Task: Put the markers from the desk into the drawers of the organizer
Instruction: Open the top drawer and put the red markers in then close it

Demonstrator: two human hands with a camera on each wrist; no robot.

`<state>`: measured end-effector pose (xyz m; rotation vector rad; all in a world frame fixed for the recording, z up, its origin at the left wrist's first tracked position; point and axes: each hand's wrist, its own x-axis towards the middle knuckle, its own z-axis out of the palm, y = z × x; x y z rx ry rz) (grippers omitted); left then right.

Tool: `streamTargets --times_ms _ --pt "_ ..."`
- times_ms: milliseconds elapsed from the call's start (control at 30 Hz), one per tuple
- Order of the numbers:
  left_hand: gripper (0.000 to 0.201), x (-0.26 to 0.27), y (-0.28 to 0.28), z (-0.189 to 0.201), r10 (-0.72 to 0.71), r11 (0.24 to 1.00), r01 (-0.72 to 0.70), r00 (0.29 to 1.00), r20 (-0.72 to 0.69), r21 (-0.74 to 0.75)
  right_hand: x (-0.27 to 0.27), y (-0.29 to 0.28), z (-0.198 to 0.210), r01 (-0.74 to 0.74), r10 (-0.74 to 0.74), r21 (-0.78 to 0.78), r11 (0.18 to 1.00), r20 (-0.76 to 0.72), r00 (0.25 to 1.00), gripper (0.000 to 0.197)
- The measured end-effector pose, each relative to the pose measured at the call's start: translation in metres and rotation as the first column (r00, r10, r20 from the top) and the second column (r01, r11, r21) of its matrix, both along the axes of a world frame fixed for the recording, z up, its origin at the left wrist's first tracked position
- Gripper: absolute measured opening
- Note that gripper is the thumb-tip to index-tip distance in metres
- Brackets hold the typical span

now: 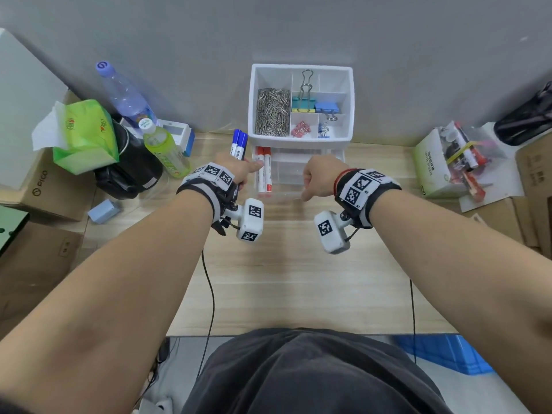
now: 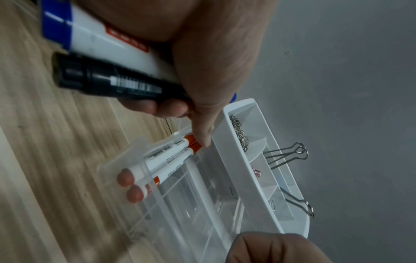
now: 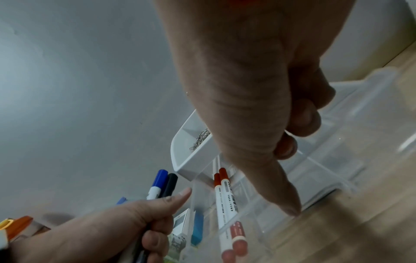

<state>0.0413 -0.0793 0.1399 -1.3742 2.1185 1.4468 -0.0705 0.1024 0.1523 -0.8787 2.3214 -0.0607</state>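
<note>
The white organizer (image 1: 349, 85) stands at the back of the desk, its clear drawer (image 1: 286, 195) pulled out toward me. Two red markers (image 1: 264, 171) lie side by side along the drawer's left side. My left hand (image 1: 236, 171) grips a blue marker (image 2: 94, 33) and a black marker (image 2: 108, 81), their caps (image 1: 240, 138) pointing at the wall. Its thumb reaches to the red markers' far ends (image 2: 191, 142). My right hand (image 1: 318, 177) hovers over the drawer's right half with fingers curled, holding nothing. Its thumb tip (image 3: 292, 210) touches the drawer's front rim.
Paper clips (image 1: 272, 112) and binder clips (image 1: 303, 103) fill the organizer's top tray. Left of it stand two bottles (image 1: 162, 150), a green tissue pack (image 1: 86, 135) and cardboard boxes (image 1: 44, 186). A box with a bag of pens (image 1: 466, 156) sits at the right. A small blue block (image 1: 103, 211) lies on the desk.
</note>
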Motion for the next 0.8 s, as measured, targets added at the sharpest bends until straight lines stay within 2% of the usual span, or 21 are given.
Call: streamTargets --times_ms 100,167,267,433,600,700,800 --pt "0.042 0.000 0.001 0.000 0.035 0.999 -0.036 0.999 0.019 0.009 -0.002 0.004 0.002 0.079 -0.079 -0.024 0.997 -0.012 0.997 0.027" --pt "0.040 0.000 0.003 0.000 0.082 0.992 -0.081 0.997 -0.003 0.094 -0.002 0.004 0.000 0.147 -0.147 -0.062 0.987 0.003 0.989 0.031" --pt "0.037 0.002 0.005 0.003 0.057 0.977 -0.062 0.998 0.031 0.204 0.000 0.001 -0.005 0.222 -0.217 -0.101 0.970 0.054 0.975 0.038" --pt "0.025 0.001 0.006 0.012 0.072 0.961 -0.053 0.996 -0.061 0.270 0.000 -0.009 -0.009 0.176 -0.177 -0.113 0.978 0.005 0.984 0.031" --pt "0.020 -0.008 0.004 0.013 0.172 0.970 -0.154 0.981 -0.086 0.187 -0.007 -0.014 -0.017 0.127 -0.133 -0.178 0.976 -0.024 0.991 0.020" --pt "0.017 -0.013 0.006 0.014 0.191 0.970 -0.169 0.975 -0.111 0.176 -0.013 -0.013 -0.022 0.117 -0.130 -0.204 0.972 -0.052 0.990 0.022" --pt "0.012 -0.018 0.008 0.014 0.187 0.969 -0.161 0.974 -0.127 0.186 -0.019 -0.011 -0.030 0.131 -0.146 -0.196 0.972 -0.064 0.987 0.033"
